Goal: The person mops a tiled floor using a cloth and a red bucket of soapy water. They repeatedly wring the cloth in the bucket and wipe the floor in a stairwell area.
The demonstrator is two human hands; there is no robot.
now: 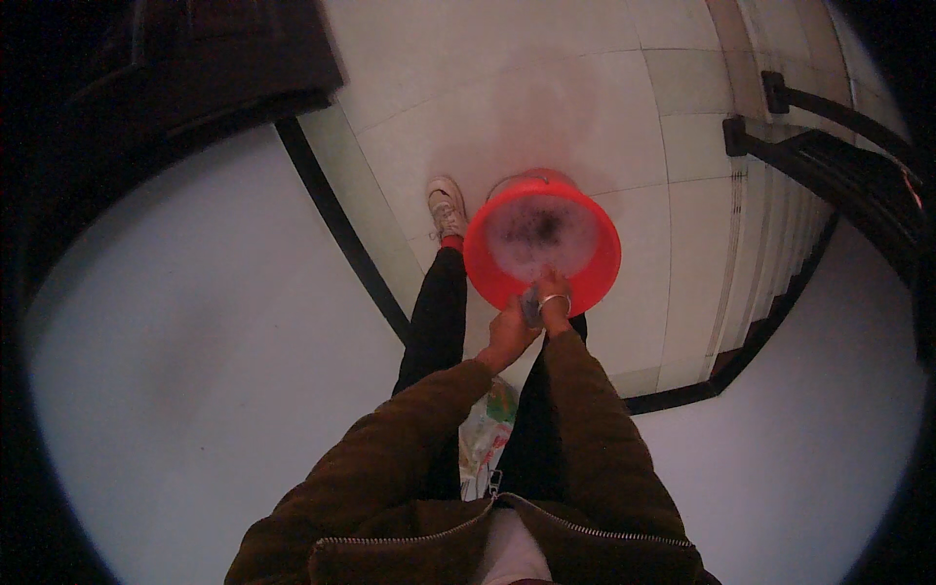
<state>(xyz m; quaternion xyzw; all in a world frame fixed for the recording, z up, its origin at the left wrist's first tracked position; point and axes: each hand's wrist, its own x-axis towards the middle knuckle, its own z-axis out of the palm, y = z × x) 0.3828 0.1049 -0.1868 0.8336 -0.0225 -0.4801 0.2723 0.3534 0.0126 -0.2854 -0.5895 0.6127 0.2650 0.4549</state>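
A red plastic bucket (479, 281) stands on the tiled floor in front of me. Cloudy, foamy water (512, 241) with a dark patch in the middle fills its lower part. At the bucket's near rim, my left hand (512, 333) is closed around a small grey piece, apparently cloth (531, 307). Right beside it, my right hand (553, 285), with a bracelet on the wrist, reaches over the rim with its fingers above the water. Whether those fingers grip anything is too blurred to tell. The bucket's wire handle (512, 178) rests against the far side.
My shoe (444, 205) is just left of the bucket. A printed plastic bag (486, 431) lies between my legs. Dark wooden furniture or a door (241, 58) is at upper left. Stairs (775, 241) with a dark handrail (826, 164) descend at right. White walls (219, 292) flank me.
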